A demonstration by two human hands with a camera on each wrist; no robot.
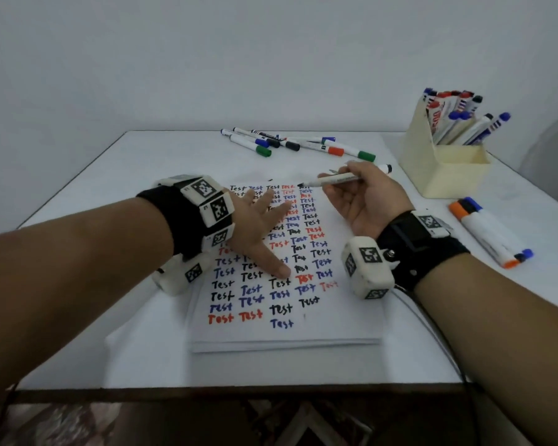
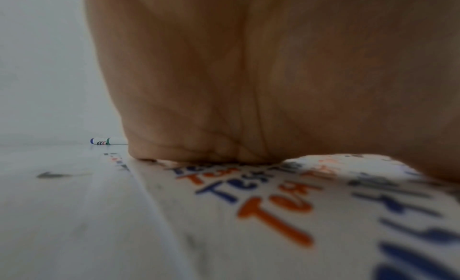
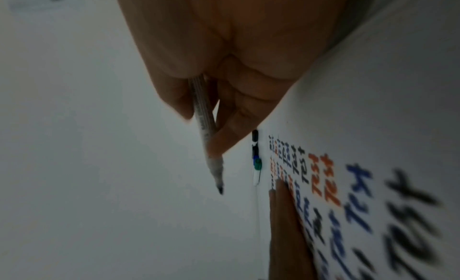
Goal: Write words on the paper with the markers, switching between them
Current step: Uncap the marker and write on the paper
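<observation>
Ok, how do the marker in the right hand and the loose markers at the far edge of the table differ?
The held marker is uncapped, black tip bare, raised above the paper in the right hand. The loose markers are capped in green, blue, black and orange, lying flat, untouched. Both have white barrels.

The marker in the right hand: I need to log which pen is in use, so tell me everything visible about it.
The marker is slim, with a pale barrel bearing small print, uncapped, with a dark pointed tip; a black cap sits on its rear end. The right hand pinches it mid-barrel, tip aimed left above the paper's top edge. Whether the tip touches is unclear.
</observation>
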